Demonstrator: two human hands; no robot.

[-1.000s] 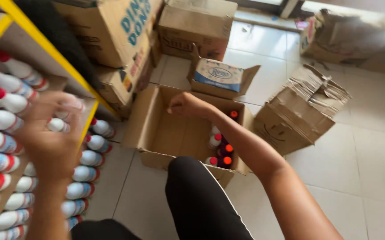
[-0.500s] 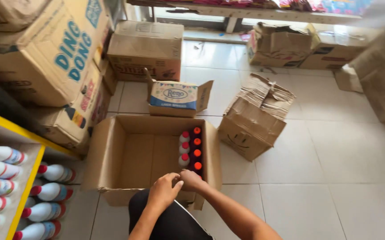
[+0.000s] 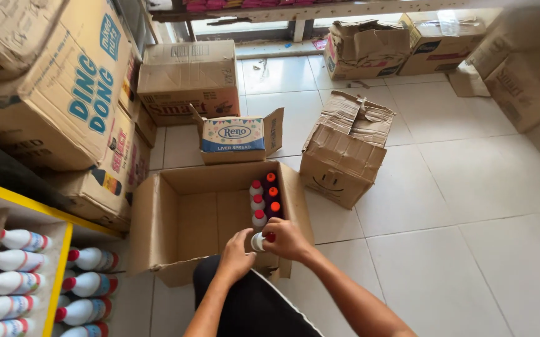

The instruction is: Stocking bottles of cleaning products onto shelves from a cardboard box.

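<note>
Floor [image 3: 469, 206]: pale square tiles, running from the person's knees to the far wall; sunlit at the top.
Stacked cartons [image 3: 51, 106]: large brown cardboard boxes piled at the left, one with big blue lettering; a plain closed carton [image 3: 185, 81] stood behind them.
Shelf [image 3: 45, 274]: yellow-edged, at the lower left; white bottles with red caps [image 3: 89, 284] lay on their sides in rows on it.
Open box [image 3: 182, 218]: wide brown carton on the floor directly before the person, flaps out; mostly bare inside, with a small cluster of bottles [image 3: 263, 200] standing against its right wall, white ones with red caps and darker ones with orange caps.
Crumpled box [image 3: 345, 150]: dented brown carton just right of the open box, close to it.
Small box [image 3: 238, 137]: open white and blue carton right behind the open box.
Far boxes [image 3: 369, 50]: more worn cartons along the back wall.
Left hand [image 3: 237, 253]: at the near rim of the open box; fingers curled, touching the base end of the held bottle.
Right hand [image 3: 287, 240]: just beside the left; fingers closed around the held bottle.
Held bottle [image 3: 261, 240]: white with a red cap, lying sideways between both hands, over the box's near right corner.
</note>
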